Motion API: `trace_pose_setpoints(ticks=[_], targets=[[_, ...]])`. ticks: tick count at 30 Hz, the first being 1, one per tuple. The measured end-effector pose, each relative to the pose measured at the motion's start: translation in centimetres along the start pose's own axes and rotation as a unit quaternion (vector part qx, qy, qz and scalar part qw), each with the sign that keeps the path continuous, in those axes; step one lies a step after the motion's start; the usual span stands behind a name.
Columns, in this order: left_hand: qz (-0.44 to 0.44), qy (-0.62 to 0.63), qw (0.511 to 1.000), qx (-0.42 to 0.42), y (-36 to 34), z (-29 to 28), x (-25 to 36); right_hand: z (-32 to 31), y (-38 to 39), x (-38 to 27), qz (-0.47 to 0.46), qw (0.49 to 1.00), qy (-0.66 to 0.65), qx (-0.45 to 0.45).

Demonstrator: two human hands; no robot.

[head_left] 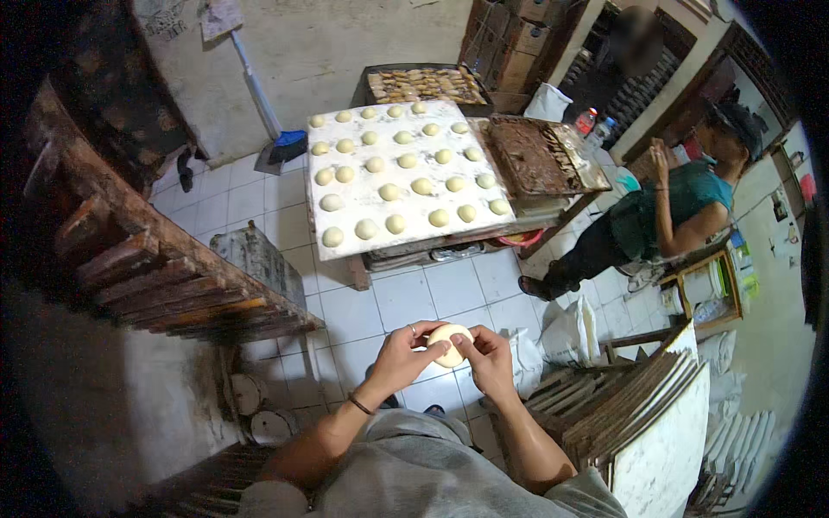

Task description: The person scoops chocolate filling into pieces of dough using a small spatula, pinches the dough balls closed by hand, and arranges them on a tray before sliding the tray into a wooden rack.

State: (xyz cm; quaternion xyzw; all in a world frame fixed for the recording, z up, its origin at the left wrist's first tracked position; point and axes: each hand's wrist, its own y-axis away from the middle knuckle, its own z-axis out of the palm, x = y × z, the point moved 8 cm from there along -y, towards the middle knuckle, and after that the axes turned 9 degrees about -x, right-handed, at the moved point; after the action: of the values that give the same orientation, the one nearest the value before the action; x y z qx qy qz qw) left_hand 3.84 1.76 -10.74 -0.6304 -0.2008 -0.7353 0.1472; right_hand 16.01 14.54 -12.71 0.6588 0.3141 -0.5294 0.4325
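Note:
Between my two hands, in front of my body, is a round pale yellow piece of dough (447,352). My left hand (406,354) grips its left side, thumb pressed on top; a ring and a dark wristband show on this arm. My right hand (489,357) grips the other side, its thumb also on the dough. Beyond my hands, a floured white board (354,205) lies on a low table and bears several rows of similar dough balls (389,192).
Right of the board sits a tray with a brown filling (534,155); behind it, a tray of browned pieces (423,85). A person in a green top (682,207) stands at the right. Stacked boards (643,423) are near my right arm, a wooden rack (155,268) at left.

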Motion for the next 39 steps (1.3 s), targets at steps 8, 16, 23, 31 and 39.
trace_pose_setpoints(ticks=[8,16,23,31,39], targets=[[-0.044,0.0,0.995,-0.094,4.0,10.5,-2.3,-5.8,11.2,2.6,0.077,0.997,-0.012,-0.006],[-0.024,-0.068,0.997,0.013,6.1,18.2,-3.5,-10.0,18.4,5.0,0.026,0.995,-0.087,0.04],[-0.174,-0.013,0.963,-0.204,6.5,23.4,-3.2,-13.8,20.9,3.2,0.0,0.993,-0.109,0.05],[-0.153,0.156,0.964,-0.154,2.9,20.7,-4.8,-14.5,17.6,4.4,0.046,0.99,-0.125,0.051],[-0.139,-0.064,0.988,-0.03,-5.2,12.0,0.4,-14.1,6.9,2.6,0.067,0.991,-0.114,0.032]])
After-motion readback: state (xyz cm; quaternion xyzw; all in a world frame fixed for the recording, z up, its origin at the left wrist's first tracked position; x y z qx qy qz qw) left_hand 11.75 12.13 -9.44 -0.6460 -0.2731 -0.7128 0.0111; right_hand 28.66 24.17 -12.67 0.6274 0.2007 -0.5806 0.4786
